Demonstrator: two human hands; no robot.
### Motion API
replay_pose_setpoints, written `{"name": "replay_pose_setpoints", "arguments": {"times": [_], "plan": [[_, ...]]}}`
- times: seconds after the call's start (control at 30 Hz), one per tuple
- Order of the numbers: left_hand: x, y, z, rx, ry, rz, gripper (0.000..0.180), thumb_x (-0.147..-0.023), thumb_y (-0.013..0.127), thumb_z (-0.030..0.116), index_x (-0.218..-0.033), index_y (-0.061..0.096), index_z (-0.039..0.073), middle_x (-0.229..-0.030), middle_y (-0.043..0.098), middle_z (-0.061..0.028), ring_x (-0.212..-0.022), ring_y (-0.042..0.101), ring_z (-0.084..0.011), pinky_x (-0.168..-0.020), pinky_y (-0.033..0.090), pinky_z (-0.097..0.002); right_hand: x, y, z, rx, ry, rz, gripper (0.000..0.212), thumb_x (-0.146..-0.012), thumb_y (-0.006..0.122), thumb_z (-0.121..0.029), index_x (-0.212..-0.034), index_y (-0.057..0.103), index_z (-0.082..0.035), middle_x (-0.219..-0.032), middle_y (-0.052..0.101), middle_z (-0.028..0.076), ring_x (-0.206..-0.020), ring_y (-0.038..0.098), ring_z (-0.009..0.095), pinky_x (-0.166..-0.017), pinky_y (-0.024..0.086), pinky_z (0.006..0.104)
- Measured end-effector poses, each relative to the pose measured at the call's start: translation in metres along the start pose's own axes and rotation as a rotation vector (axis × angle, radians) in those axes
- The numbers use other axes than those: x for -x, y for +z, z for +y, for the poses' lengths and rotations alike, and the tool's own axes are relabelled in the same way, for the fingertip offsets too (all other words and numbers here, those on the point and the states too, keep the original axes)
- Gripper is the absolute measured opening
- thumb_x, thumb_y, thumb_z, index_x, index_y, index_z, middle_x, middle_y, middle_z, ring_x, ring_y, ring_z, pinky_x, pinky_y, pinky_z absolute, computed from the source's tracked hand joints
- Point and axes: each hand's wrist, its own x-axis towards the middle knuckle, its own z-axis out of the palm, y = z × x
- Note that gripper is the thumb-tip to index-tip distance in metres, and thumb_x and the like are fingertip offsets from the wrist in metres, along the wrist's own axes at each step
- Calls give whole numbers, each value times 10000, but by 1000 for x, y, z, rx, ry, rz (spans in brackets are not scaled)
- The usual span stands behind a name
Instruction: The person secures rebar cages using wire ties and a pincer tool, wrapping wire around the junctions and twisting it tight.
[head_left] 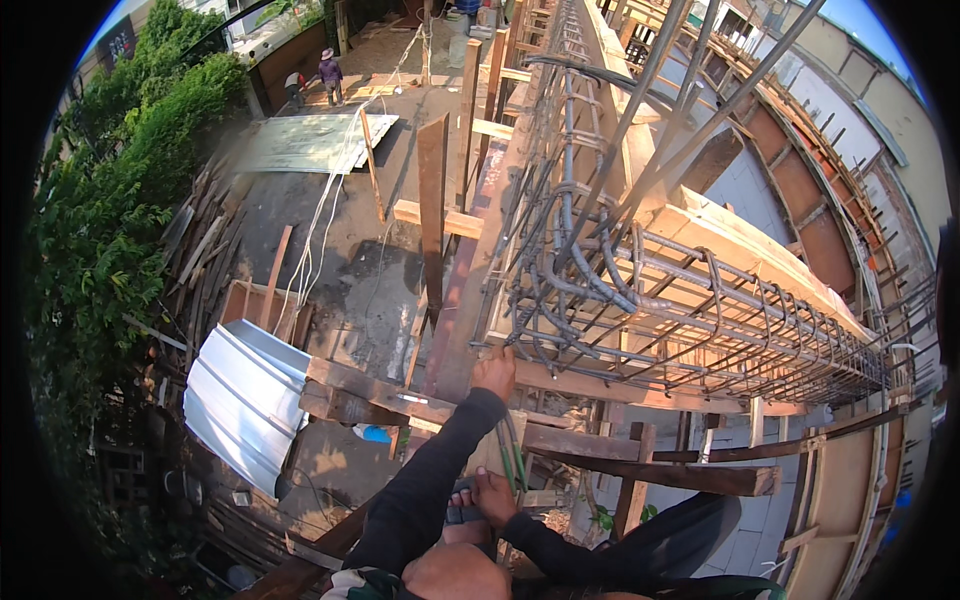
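Note:
My left hand (493,372) reaches forward to the near lower corner of the rebar cage (640,290). Its fingers are closed at the bar ends, and whatever they pinch is too small to make out. Closer to me, my right hand (492,497) is low beside my sandalled foot (463,508), fingers curled. Green-handled pincers (513,460) are just beyond it, their handles spread apart and the lower ends right by the hand. Whether the fingers grip a handle is hidden. Bent thick bars (590,280) curve round the cage corner above my left hand.
Timber beams (650,475) run below and beside me, over a drop to the ground. An upright wooden post (432,210) stands ahead. Corrugated metal sheets (245,400) lie at left. Long bars (650,110) slant overhead at right. Two people (328,78) are far off.

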Motion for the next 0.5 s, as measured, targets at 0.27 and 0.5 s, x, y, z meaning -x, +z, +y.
{"name": "replay_pose_setpoints", "arguments": {"times": [0.27, 0.5], "plan": [[-6, 10, -9, 160, -40, -41, 78, -895, 522, 91, -948, 559, 48, -963, 620, -169, -776, 675, -400, -664, 545, -503, -5, -24, 9, 895, -464, 299, 418, -988, 444, -348, -876, 654, -5, -824, 597, 257, -818, 606, 471, -727, 469, 531], [-6, -6, -27, 326, -1, 25, 106, -846, 564, 66, -949, 583, 49, -938, 636, -174, -839, 645, -421, -706, 517, -503, -48, -68, -39, 739, -534, 588, 271, -932, 566, -288, -918, 614, -21, -860, 599, 195, -840, 618, 413, -705, 466, 491]]}}
